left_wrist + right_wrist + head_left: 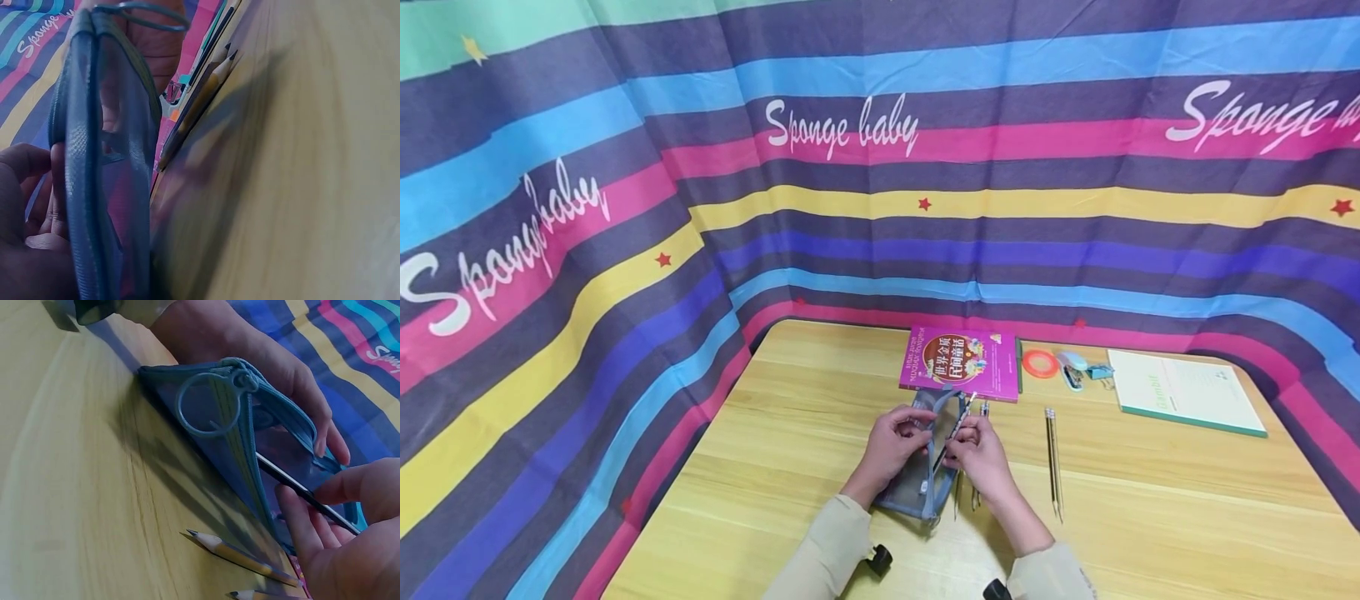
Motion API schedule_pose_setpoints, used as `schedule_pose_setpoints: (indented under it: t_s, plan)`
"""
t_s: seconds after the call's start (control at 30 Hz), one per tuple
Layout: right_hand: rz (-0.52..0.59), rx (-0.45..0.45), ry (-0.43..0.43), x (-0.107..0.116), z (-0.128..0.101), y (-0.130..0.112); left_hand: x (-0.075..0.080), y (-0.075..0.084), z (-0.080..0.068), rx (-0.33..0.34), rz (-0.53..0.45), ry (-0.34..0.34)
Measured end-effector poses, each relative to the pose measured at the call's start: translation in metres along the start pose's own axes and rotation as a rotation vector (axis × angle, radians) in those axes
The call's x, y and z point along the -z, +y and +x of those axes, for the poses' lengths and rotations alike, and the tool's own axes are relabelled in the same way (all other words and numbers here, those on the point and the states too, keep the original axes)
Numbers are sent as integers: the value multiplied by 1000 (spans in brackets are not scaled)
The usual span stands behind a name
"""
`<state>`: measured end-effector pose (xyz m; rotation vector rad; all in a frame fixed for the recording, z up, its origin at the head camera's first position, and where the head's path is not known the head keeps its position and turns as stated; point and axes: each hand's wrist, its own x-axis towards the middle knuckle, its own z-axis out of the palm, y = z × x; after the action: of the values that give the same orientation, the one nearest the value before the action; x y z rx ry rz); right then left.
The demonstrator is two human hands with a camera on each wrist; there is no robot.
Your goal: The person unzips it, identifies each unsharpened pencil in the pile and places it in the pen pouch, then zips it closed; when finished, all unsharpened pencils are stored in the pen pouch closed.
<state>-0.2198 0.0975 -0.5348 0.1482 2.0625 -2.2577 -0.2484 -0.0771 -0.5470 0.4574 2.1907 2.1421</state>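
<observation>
A blue mesh pencil case (pixel 916 485) lies on the wooden table (pixel 790 433), its mouth held open. My left hand (pixel 916 430) grips the near lip of the opening. My right hand (pixel 959 443) pinches a thin dark pen (pixel 950 435) whose lower end sits inside the mouth of the case. In the right wrist view the pen (pixel 299 486) crosses the open case (pixel 219 447) next to its ring zipper pull (pixel 203 403). The left wrist view shows the mesh wall (pixel 106 181) close up, with my left hand (pixel 28 225) beside it.
Two loose pencils (pixel 967 493) lie by my right wrist, and two more pencils (pixel 1053 460) lie farther right. Behind the case is a pink book (pixel 961 363). An orange tape ring (pixel 1040 363), a stapler (pixel 1072 368) and a green notebook (pixel 1183 392) sit at the back right. A striped cloth (pixel 625 250) surrounds the table.
</observation>
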Motion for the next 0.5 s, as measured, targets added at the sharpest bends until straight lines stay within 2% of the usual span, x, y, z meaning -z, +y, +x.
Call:
schedule_pose_setpoints:
  t_s: [0.5]
  plan:
    - [-12,-3,-57,-11,-7,3,-2,2,3,8,9,5]
